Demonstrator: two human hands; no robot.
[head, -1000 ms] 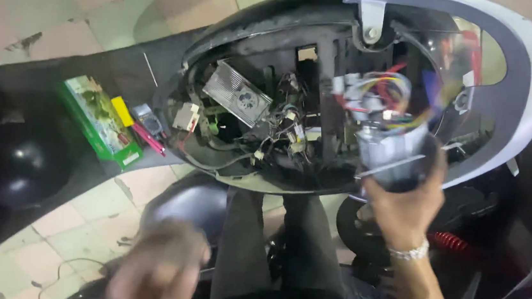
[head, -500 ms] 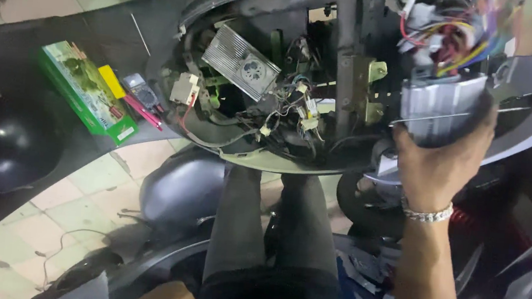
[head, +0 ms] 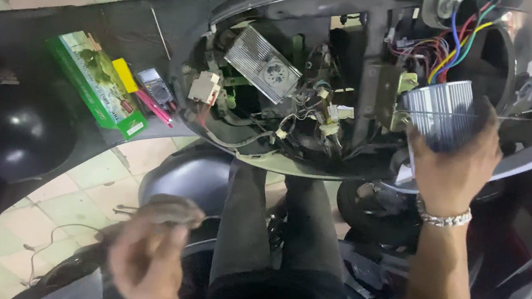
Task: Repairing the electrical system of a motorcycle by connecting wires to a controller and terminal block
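My right hand (head: 453, 169), with a silver bracelet on the wrist, grips a ribbed silver metal controller box (head: 439, 110) whose coloured wires (head: 451, 47) run up into the opened scooter body (head: 316, 160). Inside the cavity sit a second ribbed silver module (head: 262, 64), white connectors (head: 205, 87) and tangled cables. My left hand (head: 144, 261) is blurred at the lower left and seems to hold a small dark blurred thing (head: 171, 210); what it is cannot be made out.
On the black seat surface (head: 38, 110) at left lie a green box (head: 95, 82), a yellow piece, a small multimeter (head: 155, 86) and red-handled tools (head: 154, 108). A thin metal rod (head: 160, 32) lies near the cavity rim. Tiled floor and a loose wire show below.
My right hand has shifted the silver box slightly within the cavity's right side. My left hand has come up into view at lower left. The view has moved closer.
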